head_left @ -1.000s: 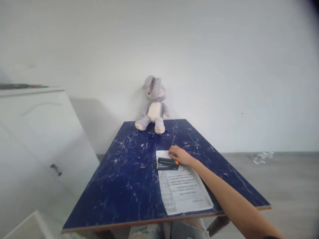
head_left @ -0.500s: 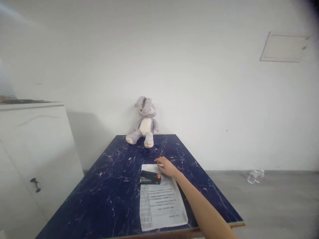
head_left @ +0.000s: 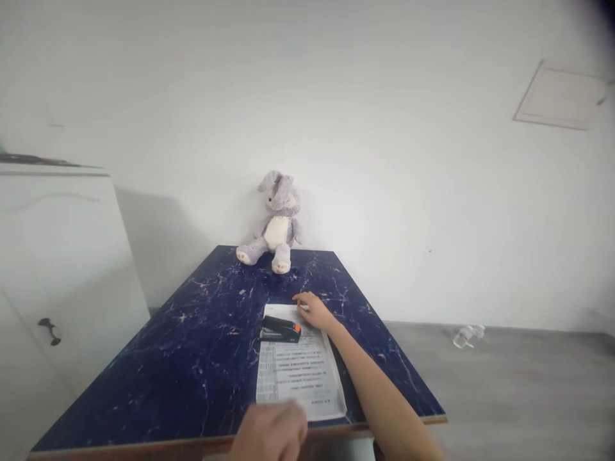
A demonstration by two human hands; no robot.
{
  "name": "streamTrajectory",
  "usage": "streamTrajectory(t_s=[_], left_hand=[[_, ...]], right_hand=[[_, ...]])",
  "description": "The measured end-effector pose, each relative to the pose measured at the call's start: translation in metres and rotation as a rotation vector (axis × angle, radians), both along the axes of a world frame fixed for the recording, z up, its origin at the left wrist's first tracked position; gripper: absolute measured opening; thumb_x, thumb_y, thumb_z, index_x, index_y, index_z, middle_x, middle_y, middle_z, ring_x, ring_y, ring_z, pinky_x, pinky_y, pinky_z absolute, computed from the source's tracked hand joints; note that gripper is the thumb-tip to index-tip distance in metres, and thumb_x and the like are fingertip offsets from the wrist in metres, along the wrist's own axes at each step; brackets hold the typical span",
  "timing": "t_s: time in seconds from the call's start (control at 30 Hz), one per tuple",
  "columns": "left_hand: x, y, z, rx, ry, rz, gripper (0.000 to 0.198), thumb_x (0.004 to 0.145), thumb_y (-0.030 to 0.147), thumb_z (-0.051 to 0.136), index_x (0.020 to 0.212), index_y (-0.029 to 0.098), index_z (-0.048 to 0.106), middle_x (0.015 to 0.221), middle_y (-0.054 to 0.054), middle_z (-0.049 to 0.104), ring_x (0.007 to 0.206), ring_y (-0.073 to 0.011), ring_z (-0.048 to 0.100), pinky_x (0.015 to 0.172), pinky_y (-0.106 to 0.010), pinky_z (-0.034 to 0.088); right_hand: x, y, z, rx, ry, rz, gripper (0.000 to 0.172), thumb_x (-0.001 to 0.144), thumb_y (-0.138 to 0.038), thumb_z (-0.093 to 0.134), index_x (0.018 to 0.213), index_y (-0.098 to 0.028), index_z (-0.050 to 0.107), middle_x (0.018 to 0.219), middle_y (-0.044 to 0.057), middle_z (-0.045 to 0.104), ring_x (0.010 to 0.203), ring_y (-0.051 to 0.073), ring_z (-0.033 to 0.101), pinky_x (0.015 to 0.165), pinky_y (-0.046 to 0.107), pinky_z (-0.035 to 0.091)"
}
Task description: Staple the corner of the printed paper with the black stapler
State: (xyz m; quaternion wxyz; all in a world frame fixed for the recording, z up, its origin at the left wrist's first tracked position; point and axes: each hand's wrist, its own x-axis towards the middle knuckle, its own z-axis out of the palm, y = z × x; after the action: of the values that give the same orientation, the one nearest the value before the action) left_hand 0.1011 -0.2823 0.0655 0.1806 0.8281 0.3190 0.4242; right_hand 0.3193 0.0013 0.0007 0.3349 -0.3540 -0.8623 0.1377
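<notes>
A printed paper sheet (head_left: 298, 371) lies on the dark blue marbled table (head_left: 202, 358). A black stapler with an orange tip (head_left: 279, 330) rests across the sheet's far part. My right hand (head_left: 314, 310) lies flat on the sheet's far right corner, fingers stretched out, just right of the stapler. My left hand (head_left: 271, 432) shows at the bottom edge, over the table's near edge and the sheet's near end. It is blurred and looks loosely curled, and I see nothing in it.
A grey and white plush rabbit (head_left: 275, 224) sits at the table's far end against the white wall. A white cabinet with a dark handle (head_left: 50, 330) stands to the left. A clear plastic bottle (head_left: 468, 334) lies on the grey floor at right.
My left hand has come into view at the bottom edge. The view has shifted, while my right hand stays on the sheet beside the stapler.
</notes>
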Motion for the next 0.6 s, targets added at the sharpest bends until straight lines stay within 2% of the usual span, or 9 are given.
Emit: streamTrajectory(t_s=[0.03, 0.1, 0.17, 0.27, 0.33, 0.4, 0.53, 0.57, 0.6], left_hand=[[0.003, 0.021, 0.007, 0.028, -0.022, -0.030, 0.027, 0.099, 0.025, 0.049, 0.075, 0.024, 0.062, 0.067, -0.002, 0.062, 0.058, -0.0150, 0.057, 0.054, -0.029, 0.042], [0.003, 0.072, 0.025, 0.132, -0.135, 0.082, 0.028, 0.097, 0.019, 0.044, 0.071, 0.022, 0.056, 0.063, -0.001, 0.057, 0.055, -0.0142, 0.053, 0.057, -0.030, 0.038], [-0.006, 0.128, 0.040, 0.135, -0.200, 0.220, 0.027, 0.093, 0.015, 0.044, 0.068, 0.021, 0.053, 0.058, 0.001, 0.051, 0.053, -0.0137, 0.049, 0.058, -0.030, 0.035], [-0.036, 0.205, 0.045, 0.099, -0.229, 0.374, 0.023, 0.087, 0.014, 0.046, 0.067, 0.021, 0.054, 0.055, 0.002, 0.049, 0.051, -0.0139, 0.045, 0.059, -0.030, 0.034], [-0.060, 0.239, 0.033, 0.095, -0.209, 0.456, 0.022, 0.086, 0.015, 0.046, 0.067, 0.021, 0.055, 0.056, 0.002, 0.049, 0.051, -0.0143, 0.045, 0.059, -0.030, 0.034], [-0.080, 0.256, 0.013, 0.098, -0.137, 0.499, 0.022, 0.087, 0.015, 0.046, 0.068, 0.021, 0.055, 0.057, 0.002, 0.050, 0.053, -0.0147, 0.047, 0.061, -0.030, 0.035], [-0.095, 0.262, -0.035, 0.023, -0.073, 0.389, 0.023, 0.091, 0.014, 0.043, 0.075, 0.022, 0.058, 0.063, 0.001, 0.055, 0.057, -0.0154, 0.052, 0.065, -0.029, 0.040], [-0.094, 0.262, -0.044, -0.004, -0.089, 0.356, 0.024, 0.093, 0.015, 0.042, 0.079, 0.022, 0.060, 0.067, 0.000, 0.057, 0.060, -0.0159, 0.054, 0.066, -0.029, 0.042], [-0.091, 0.263, -0.051, -0.022, -0.104, 0.331, 0.025, 0.095, 0.015, 0.041, 0.082, 0.021, 0.061, 0.070, -0.001, 0.059, 0.062, -0.0164, 0.056, 0.068, -0.029, 0.044]], right_hand=[[0.001, 0.001, 0.000, 0.007, 0.007, -0.014, 0.035, 0.093, -0.010, 0.058, 0.124, -0.021, 0.070, 0.101, 0.007, 0.072, 0.100, 0.025, 0.062, 0.096, 0.042, 0.049], [0.003, 0.003, -0.001, 0.020, 0.018, -0.041, 0.034, 0.093, -0.011, 0.057, 0.124, -0.019, 0.070, 0.099, 0.008, 0.072, 0.098, 0.024, 0.061, 0.096, 0.042, 0.049], [0.007, 0.005, -0.001, 0.024, 0.027, -0.076, 0.033, 0.092, -0.011, 0.057, 0.121, -0.017, 0.071, 0.096, 0.008, 0.072, 0.093, 0.024, 0.060, 0.092, 0.040, 0.049], [0.013, 0.009, -0.002, 0.038, 0.045, -0.138, 0.031, 0.094, -0.012, 0.056, 0.121, -0.017, 0.070, 0.093, 0.007, 0.071, 0.092, 0.023, 0.059, 0.090, 0.038, 0.048], [0.016, 0.011, -0.003, 0.037, 0.052, -0.174, 0.029, 0.094, -0.013, 0.057, 0.119, -0.017, 0.070, 0.091, 0.006, 0.070, 0.089, 0.023, 0.058, 0.088, 0.037, 0.047], [0.017, 0.011, -0.002, 0.035, 0.053, -0.193, 0.026, 0.094, -0.014, 0.059, 0.117, -0.018, 0.070, 0.088, 0.005, 0.070, 0.085, 0.022, 0.057, 0.086, 0.036, 0.046], [0.017, 0.004, 0.008, 0.084, -0.028, -0.123, 0.011, 0.099, -0.021, 0.058, 0.101, -0.019, 0.069, 0.086, 0.006, 0.067, 0.086, 0.023, 0.055, 0.082, 0.035, 0.043], [0.016, 0.001, 0.013, 0.097, -0.060, -0.081, 0.013, 0.101, -0.024, 0.057, 0.093, -0.020, 0.066, 0.085, 0.006, 0.065, 0.086, 0.023, 0.054, 0.082, 0.035, 0.042], [0.015, -0.003, 0.018, 0.107, -0.077, -0.041, 0.022, 0.103, -0.029, 0.057, 0.083, -0.020, 0.061, 0.083, 0.006, 0.062, 0.085, 0.022, 0.053, 0.081, 0.034, 0.042]])
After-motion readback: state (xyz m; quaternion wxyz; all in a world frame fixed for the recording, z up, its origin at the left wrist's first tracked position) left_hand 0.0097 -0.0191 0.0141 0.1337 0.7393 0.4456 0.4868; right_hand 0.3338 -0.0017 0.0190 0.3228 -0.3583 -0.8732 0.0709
